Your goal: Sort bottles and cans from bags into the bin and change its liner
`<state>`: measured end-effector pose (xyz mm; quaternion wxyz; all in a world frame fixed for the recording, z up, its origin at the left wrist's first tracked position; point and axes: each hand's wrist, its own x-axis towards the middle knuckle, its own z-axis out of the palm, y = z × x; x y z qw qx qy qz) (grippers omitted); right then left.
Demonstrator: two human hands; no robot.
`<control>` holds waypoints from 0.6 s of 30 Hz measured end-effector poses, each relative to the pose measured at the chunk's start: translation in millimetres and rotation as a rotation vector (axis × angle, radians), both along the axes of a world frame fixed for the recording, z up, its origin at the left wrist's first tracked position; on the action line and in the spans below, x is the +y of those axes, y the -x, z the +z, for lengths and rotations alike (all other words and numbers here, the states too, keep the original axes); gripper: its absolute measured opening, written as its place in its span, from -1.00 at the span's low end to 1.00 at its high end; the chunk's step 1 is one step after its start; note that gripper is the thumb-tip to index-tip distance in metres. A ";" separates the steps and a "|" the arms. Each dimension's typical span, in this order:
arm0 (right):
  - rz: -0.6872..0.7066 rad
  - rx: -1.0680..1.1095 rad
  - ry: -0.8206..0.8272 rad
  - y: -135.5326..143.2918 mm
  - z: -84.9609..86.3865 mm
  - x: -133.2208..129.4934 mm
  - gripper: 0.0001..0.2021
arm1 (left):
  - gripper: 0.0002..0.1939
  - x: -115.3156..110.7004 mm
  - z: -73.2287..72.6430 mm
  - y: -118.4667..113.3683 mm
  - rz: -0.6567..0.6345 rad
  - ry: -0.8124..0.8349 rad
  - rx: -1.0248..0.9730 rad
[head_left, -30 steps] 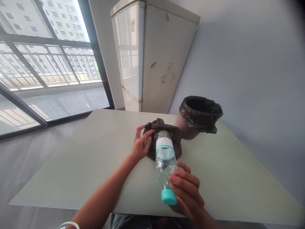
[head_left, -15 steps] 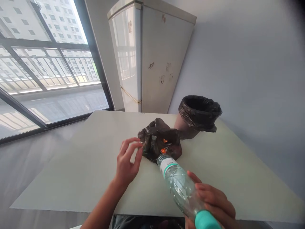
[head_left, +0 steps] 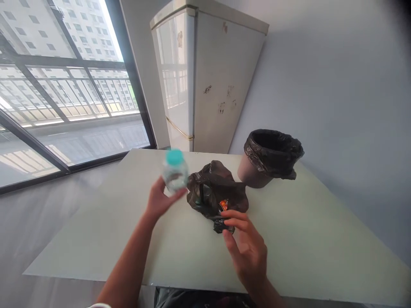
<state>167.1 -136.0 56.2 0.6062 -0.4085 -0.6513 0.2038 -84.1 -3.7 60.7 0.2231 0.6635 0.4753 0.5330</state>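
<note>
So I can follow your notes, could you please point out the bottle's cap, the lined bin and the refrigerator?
Cap (head_left: 174,157): head view, its turquoise top.
Lined bin (head_left: 253,175): head view, its bare side below the liner.
Refrigerator (head_left: 221,64): head view, its broad side panel.

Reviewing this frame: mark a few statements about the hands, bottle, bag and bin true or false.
1. The left hand holds the clear bottle. True.
2. The bottle's cap is red. False: the cap is turquoise.
3. A black liner is folded over the rim of the bin. True.
4. The right hand is inside the bin. False: the right hand is at the crumpled black bag on the table.
</note>
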 end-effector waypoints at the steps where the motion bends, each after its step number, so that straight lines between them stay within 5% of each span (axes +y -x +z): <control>1: 0.012 -0.068 0.051 0.2 -5.5 4.7 -0.85 | -0.48 19.7 -3.7 12.6 0.096 0.029 -0.089; 7: -0.022 -0.370 0.074 3.0 -27.5 28.6 -0.89 | -0.54 107.6 -48.9 59.7 0.464 0.190 -0.050; 12: -0.116 -0.499 -0.001 0.3 -22.1 45.5 -0.87 | -0.52 115.6 -78.5 68.1 0.537 0.202 -0.033; 18: -0.153 -0.728 0.031 -1.6 -16.7 77.1 -0.76 | -0.52 116.5 -84.7 72.4 0.546 0.187 -0.013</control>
